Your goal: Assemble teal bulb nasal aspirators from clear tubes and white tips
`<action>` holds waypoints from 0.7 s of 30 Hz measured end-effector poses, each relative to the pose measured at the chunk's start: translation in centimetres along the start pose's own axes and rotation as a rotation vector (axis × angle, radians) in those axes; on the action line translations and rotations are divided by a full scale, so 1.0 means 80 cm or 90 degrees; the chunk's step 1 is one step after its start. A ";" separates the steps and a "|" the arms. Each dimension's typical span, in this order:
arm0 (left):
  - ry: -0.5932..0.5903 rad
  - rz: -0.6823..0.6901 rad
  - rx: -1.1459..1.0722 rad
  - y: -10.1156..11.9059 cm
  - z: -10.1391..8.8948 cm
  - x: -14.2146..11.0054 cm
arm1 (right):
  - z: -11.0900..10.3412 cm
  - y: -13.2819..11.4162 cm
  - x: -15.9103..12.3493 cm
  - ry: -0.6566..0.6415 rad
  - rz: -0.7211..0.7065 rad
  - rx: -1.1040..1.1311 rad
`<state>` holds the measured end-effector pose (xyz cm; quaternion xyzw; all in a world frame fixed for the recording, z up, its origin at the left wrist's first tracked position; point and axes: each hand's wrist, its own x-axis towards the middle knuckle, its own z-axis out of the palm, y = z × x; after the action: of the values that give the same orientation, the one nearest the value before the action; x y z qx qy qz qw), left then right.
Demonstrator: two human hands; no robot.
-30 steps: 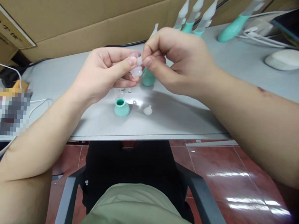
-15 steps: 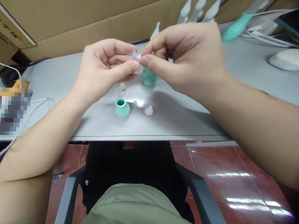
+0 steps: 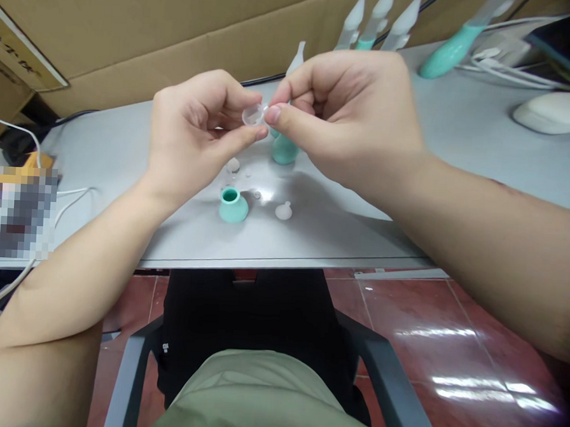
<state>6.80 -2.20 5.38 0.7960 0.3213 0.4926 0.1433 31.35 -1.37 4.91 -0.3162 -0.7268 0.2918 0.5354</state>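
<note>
A small clear plastic cup-shaped piece is up above the desk between my two hands, its round rim towards me. My left hand has thumb and fingers closed about its sides. At its narrow right end, my right hand pinches with thumb and forefinger, partly hiding it. Below them stands a mint-green rubber bulb, its round mouth facing up. A small whitish funnel-like piece lies to its right. Behind the bulb are a tiny ring and another whitish piece.
A mint-green bulb device with a white tip stands behind my right hand. Several similar devices are at the back, one leaning right. A white mouse and cables lie right. A cardboard wall closes the back.
The clear piece has turned so its round rim faces me more. My left thumb has shifted down off its front, and the left fingers have spread slightly. My right hand keeps its pinch.
</note>
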 end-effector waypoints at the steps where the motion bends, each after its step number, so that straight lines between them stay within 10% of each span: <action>1: 0.018 0.023 -0.004 -0.006 0.002 0.000 | 0.001 0.002 0.000 -0.003 -0.005 -0.011; 8: 0.143 0.206 -0.084 -0.082 0.045 0.002 | 0.002 0.021 0.008 -0.049 -0.065 -0.003; 21: 0.105 0.235 -0.111 -0.067 0.036 -0.002 | -0.020 0.041 0.035 -0.217 -0.056 0.068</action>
<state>7.28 1.98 1.04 0.7831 0.1373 0.5995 0.0923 32.77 3.00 4.49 -0.2012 -0.8034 0.3558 0.4331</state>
